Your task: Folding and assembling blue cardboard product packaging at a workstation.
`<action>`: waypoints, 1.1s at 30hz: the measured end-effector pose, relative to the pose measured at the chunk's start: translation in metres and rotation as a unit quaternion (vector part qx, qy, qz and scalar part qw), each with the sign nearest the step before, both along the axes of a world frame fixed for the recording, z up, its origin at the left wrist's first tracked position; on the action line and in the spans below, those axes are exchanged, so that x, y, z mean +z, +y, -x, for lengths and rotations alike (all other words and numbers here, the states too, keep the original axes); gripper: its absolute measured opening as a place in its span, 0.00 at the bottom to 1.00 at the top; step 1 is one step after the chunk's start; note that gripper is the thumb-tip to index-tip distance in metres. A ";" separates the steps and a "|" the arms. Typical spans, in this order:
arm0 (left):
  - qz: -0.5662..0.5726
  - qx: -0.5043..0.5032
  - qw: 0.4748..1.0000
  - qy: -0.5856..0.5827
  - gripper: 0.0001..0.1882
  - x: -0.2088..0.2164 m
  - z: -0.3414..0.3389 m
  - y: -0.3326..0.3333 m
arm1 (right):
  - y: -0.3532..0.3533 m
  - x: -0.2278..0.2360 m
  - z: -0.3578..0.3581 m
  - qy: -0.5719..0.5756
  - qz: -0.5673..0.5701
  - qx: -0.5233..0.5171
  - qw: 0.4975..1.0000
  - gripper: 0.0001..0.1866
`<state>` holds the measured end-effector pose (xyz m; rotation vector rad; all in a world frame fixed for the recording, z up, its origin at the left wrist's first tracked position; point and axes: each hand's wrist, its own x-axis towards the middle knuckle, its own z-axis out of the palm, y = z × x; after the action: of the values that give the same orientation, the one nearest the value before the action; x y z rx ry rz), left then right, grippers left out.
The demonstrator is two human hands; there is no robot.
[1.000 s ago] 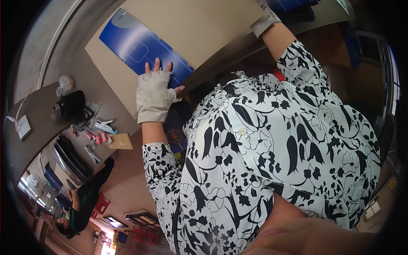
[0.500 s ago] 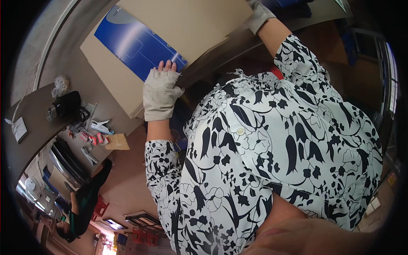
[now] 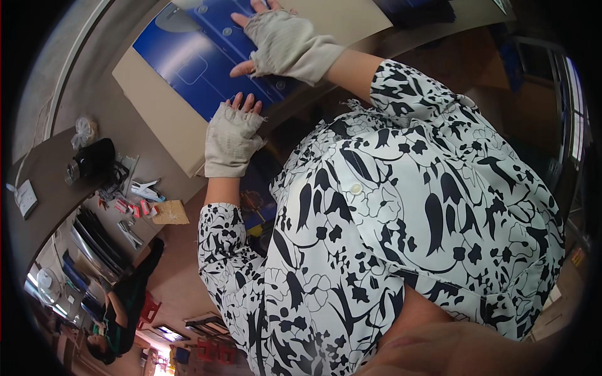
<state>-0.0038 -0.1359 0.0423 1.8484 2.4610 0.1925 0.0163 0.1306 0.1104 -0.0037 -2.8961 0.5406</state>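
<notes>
A glossy blue printed sheet (image 3: 172,56) lies on a larger beige board (image 3: 141,103) at the upper middle. Round fastener-like marks run along its right part. My right hand (image 3: 282,50), in a fingerless off-white glove, rests on that right part with thumb and fingers spread. Gloved the same way, my left hand (image 3: 233,139) has its fingers stretched out at the sheet's near edge. Neither hand grips anything. Part of the blue surface is hidden under my right hand, and its far end reaches the top of the view.
Dark blue pieces (image 3: 417,12) are stacked at the upper right. On the left worktop are a black device (image 3: 93,160), a stapler-like tool (image 3: 145,189), small red-and-white boxes (image 3: 147,207) and brown paper (image 3: 170,213). Another person (image 3: 116,313) is at the lower left.
My right hand has moved left from the beige material's far right onto the blue surface. Blue now shows where beige covered the right side. My left hand has shifted slightly left.
</notes>
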 end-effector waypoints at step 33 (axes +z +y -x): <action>-0.122 0.228 0.962 0.085 0.29 0.015 0.094 0.110 | -0.004 -0.038 -0.029 -0.032 -0.104 0.103 0.989 0.41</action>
<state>-0.0975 -0.0255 0.0572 1.3813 3.0778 0.3867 0.0448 0.1262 0.0726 0.3155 -3.0204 0.2698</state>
